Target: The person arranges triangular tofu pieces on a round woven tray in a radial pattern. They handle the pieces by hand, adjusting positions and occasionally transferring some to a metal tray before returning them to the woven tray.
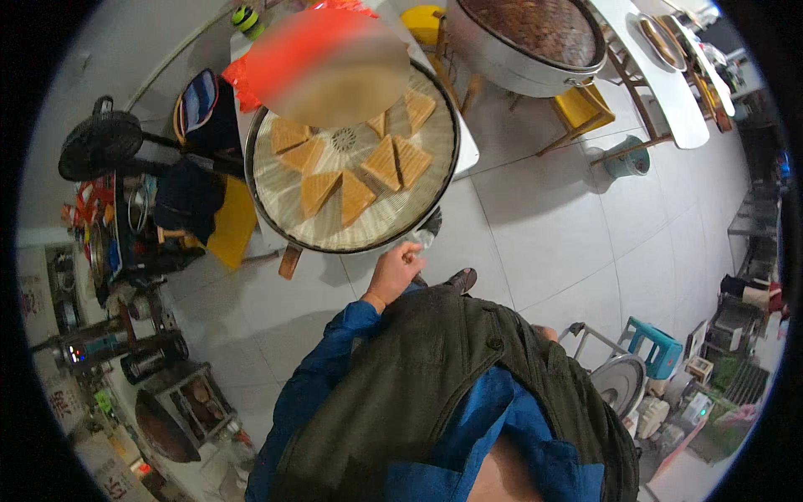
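My left hand, fingers curled, is just outside the near rim of a large round woven tray with a dark edge. Beside its fingertips is clear crumpled plastic; whether the fingers hold it cannot be told. Several triangular light-brown pieces with ridged tops, seemingly food, lie on the tray, among them one piece near the front. A blurred patch hides the tray's far part. Of my right hand, probably only a bit of skin shows past the dark vest; the rest is hidden.
The tray rests over a white table. A big metal steamer with a woven lid stands at the upper right, near a yellow chair and a grey-green bucket. At left are another yellow chair and a black fan.
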`<state>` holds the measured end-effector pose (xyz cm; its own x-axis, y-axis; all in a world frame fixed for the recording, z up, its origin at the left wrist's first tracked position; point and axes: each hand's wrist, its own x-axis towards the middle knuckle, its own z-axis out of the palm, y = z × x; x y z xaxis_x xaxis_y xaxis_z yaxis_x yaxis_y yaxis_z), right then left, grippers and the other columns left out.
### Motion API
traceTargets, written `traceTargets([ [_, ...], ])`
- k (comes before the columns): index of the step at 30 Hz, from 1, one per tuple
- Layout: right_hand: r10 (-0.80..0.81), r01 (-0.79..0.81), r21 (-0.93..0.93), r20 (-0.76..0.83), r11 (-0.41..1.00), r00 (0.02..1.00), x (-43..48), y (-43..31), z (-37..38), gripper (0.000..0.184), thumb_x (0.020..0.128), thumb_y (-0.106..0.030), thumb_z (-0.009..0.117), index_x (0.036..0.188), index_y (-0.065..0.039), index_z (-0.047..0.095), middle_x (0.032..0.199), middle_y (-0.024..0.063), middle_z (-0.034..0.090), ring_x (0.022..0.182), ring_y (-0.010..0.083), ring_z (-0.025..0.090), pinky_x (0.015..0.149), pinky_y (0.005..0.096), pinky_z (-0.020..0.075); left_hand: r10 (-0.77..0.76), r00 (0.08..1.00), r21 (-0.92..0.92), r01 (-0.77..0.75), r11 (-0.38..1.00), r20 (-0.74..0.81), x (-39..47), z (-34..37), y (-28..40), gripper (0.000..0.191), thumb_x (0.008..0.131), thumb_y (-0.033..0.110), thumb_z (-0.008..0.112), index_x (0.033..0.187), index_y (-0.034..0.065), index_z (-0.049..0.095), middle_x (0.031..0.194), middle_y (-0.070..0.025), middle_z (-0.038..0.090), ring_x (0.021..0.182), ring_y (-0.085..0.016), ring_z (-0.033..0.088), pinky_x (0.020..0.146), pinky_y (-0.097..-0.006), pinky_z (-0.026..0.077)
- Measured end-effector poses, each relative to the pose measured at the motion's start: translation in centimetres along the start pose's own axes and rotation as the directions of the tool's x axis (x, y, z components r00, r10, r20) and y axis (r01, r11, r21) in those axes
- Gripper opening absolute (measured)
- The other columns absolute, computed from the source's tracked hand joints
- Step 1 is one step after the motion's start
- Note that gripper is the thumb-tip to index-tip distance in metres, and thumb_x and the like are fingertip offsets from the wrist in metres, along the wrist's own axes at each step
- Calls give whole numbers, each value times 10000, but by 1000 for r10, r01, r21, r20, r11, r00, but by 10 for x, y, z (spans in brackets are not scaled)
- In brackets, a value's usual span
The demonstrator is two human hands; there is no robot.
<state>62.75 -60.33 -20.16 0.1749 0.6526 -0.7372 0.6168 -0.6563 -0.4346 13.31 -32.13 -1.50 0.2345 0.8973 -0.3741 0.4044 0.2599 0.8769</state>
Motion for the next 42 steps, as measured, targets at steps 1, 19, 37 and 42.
traceTargets([
  [1, 66, -68, 172, 18, 983, 998, 5, -13, -7, 417, 1012, -266, 677, 1339, -10, 633, 989, 137, 691, 879, 298, 735, 687, 427, 610, -45, 998, -66, 42, 997, -47, -8, -10, 11, 384, 956, 241, 769, 1253, 3, 716, 970, -51, 731, 839, -111, 650, 745, -283, 527],
  [19, -431, 438, 478, -132, 762, 893, 7, -532, -87, 307, 950, -175, 746, 1170, 16, 649, 916, 109, 704, 687, 189, 713, 565, 319, 590, 340, 666, 519, 83, 851, -664, -26, -109, 20, 852, 775, 289, 923, 1490, 111, 496, 1547, -292, 371, 1441, -491, 377, 1182, -562, 341],
  [37, -581, 505, -304, -264, 807, 770, 50, -616, -6, 485, 752, -377, 870, 920, 22, 650, 807, 213, 723, 796, 388, 735, 730, 485, 570, 432, 700, 649, 59, 759, -568, 12, -102, 30, 653, 760, 215, 928, 1352, 133, 666, 1570, -235, 376, 1483, -479, 332, 1188, -618, 304],
  [42, -610, 553, -260, -307, 792, 730, 36, -634, -2, 464, 774, -339, 851, 989, 32, 675, 966, 248, 749, 959, 431, 724, 834, 514, 565, 409, 696, 638, 93, 764, -591, 27, -114, 20, 576, 792, 219, 902, 1323, 144, 692, 1584, -220, 369, 1490, -503, 319, 1190, -669, 301],
])
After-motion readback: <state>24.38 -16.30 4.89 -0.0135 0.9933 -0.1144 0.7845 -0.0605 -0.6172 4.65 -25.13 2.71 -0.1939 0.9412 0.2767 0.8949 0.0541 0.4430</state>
